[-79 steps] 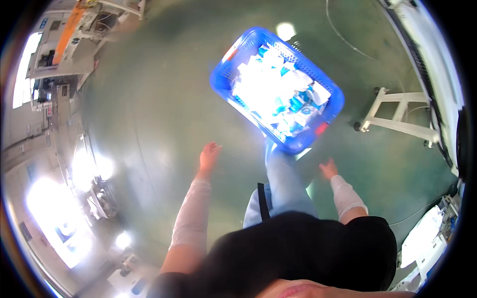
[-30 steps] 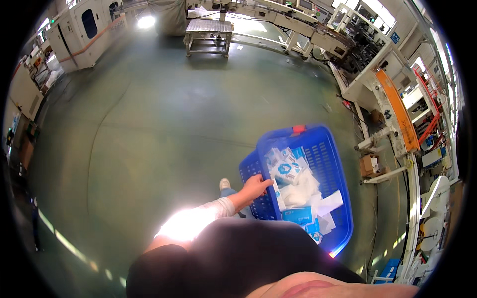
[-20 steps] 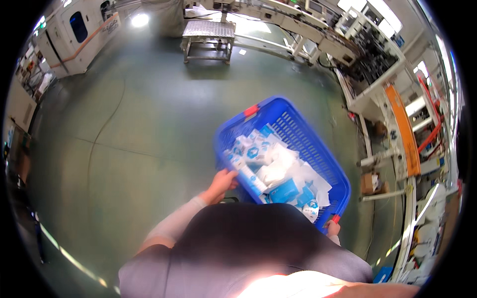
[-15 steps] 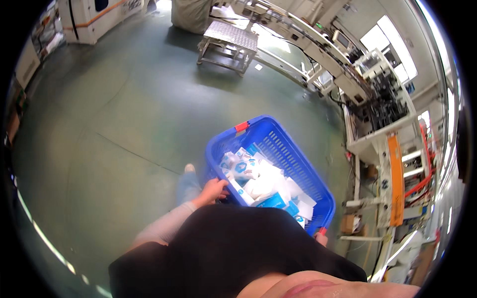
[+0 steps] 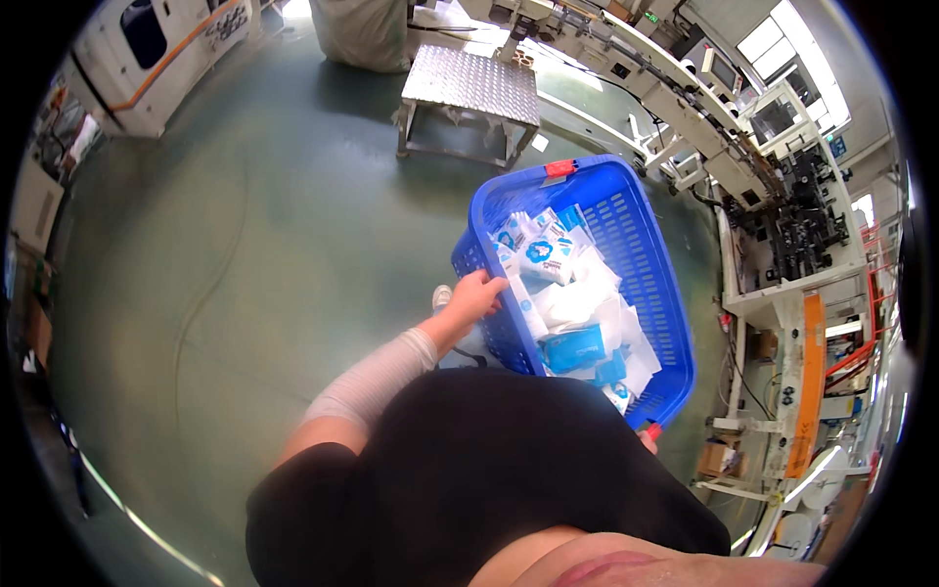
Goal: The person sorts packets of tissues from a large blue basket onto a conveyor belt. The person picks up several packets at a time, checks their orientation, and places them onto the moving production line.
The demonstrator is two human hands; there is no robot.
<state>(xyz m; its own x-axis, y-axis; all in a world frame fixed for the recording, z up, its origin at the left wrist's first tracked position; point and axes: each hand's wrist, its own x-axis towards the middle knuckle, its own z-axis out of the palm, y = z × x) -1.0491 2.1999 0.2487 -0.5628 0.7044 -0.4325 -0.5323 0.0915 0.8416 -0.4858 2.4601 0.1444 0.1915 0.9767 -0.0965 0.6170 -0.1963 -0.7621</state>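
Gripping the blue basket (image 5: 641, 284) rim, the left hand (image 5: 474, 296) carries it over the floor (image 5: 245, 245); the right hand (image 5: 648, 439) is mostly hidden, grip unclear. Tilting could spill the packets (image 5: 562, 293).

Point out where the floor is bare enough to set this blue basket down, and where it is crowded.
Bare green floor lies on the person's left, between the blue basket, held by the left hand, and the white machine. Ahead, the metal step platform takes the space. The right side is crowded with the conveyor line and frames.
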